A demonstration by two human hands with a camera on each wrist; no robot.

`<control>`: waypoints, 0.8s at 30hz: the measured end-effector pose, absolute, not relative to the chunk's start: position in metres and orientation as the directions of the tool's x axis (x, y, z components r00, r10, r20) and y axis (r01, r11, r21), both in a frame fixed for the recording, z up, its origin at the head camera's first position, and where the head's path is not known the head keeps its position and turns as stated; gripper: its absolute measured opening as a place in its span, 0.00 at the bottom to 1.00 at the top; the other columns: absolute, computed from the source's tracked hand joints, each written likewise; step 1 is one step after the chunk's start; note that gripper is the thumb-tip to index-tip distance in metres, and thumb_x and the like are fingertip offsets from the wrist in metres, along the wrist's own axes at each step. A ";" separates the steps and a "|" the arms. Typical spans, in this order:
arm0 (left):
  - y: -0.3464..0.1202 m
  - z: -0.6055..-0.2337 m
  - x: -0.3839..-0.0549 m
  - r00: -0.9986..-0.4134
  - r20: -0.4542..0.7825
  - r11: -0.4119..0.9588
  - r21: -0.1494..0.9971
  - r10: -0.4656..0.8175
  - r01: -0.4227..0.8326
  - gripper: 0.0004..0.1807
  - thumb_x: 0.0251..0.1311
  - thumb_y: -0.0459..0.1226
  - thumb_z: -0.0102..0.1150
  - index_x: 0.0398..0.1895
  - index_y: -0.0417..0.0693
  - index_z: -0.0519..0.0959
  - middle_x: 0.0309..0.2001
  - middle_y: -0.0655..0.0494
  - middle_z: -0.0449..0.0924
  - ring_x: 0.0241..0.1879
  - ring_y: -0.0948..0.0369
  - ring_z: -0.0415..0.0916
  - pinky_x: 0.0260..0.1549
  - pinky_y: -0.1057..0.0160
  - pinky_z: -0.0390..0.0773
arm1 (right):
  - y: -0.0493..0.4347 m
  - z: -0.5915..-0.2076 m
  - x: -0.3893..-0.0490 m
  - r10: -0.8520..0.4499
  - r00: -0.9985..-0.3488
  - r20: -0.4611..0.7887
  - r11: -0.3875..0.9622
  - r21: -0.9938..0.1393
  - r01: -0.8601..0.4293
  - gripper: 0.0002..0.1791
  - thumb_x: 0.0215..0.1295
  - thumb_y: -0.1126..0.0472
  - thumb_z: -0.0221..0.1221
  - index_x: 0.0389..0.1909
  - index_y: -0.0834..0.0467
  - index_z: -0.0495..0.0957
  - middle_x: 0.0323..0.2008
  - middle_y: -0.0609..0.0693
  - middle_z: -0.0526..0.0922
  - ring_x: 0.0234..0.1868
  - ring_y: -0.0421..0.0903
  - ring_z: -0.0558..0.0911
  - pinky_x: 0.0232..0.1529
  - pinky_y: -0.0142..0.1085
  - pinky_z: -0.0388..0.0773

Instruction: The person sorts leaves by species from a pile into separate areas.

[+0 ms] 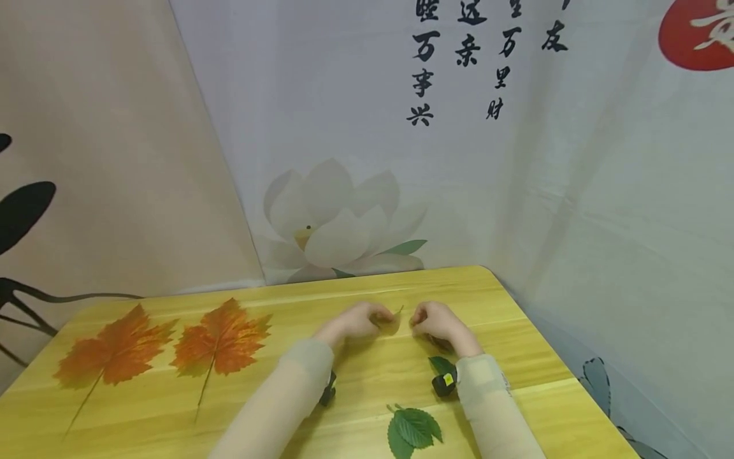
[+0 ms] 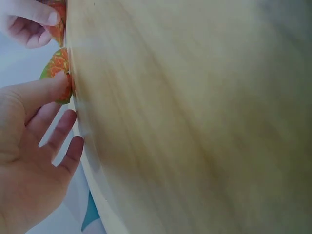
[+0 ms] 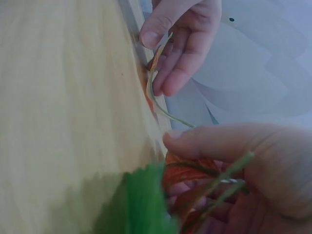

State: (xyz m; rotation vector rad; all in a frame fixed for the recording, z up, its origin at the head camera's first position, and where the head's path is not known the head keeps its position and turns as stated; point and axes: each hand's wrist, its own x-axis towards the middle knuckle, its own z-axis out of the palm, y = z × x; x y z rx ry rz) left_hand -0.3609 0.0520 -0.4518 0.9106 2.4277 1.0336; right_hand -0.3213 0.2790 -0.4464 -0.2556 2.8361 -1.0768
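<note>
Near the far part of the table, my left hand (image 1: 361, 319) pinches a small orange leaf with a green edge (image 2: 57, 66) between thumb and fingers; its thin stem sticks up. My right hand (image 1: 438, 322) is a short gap to the right. Its thumb and fingers grip an orange-red leaf (image 3: 187, 170), partly hidden by the palm. In the left wrist view the two leaves stand close together, edge near edge. A green leaf (image 3: 148, 200) with a stem shows blurred in front of the right hand; in the head view a green leaf (image 1: 441, 364) lies by the right wrist.
Two large orange maple leaves (image 1: 117, 347) (image 1: 223, 338) with long stems lie on the left of the yellow wooden table (image 1: 367, 395). A cluster of green leaves (image 1: 414, 428) lies near the front. Behind the table hangs a printed cloth (image 1: 344, 127).
</note>
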 end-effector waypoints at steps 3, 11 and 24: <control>0.053 -0.452 -0.362 -0.736 -0.048 0.532 0.723 0.675 0.440 0.20 0.58 0.26 0.60 0.54 0.48 0.79 0.54 0.56 0.80 0.58 0.53 0.73 0.57 0.52 0.71 | 0.280 -0.447 -0.323 -0.176 -0.984 -0.027 0.723 -0.682 -0.111 0.10 0.54 0.68 0.66 0.37 0.62 0.79 0.29 0.48 0.78 0.28 0.44 0.74 0.32 0.37 0.73; 0.054 -0.452 -0.365 -0.769 0.013 0.554 0.685 0.640 0.473 0.04 0.60 0.32 0.62 0.37 0.48 0.83 0.41 0.59 0.83 0.46 0.56 0.76 0.49 0.51 0.75 | 0.283 -0.447 -0.326 -0.213 -0.977 -0.022 0.653 -0.747 -0.125 0.34 0.57 0.72 0.62 0.67 0.61 0.68 0.30 0.52 0.80 0.24 0.45 0.78 0.26 0.36 0.76; 0.051 -0.443 -0.364 -0.855 0.060 0.474 0.811 0.515 0.342 0.05 0.64 0.37 0.62 0.40 0.46 0.82 0.37 0.57 0.81 0.39 0.59 0.76 0.39 0.57 0.77 | 0.285 -0.442 -0.326 -0.175 -0.984 0.019 0.675 -0.726 -0.134 0.27 0.62 0.69 0.61 0.63 0.59 0.73 0.32 0.50 0.81 0.30 0.44 0.78 0.29 0.37 0.75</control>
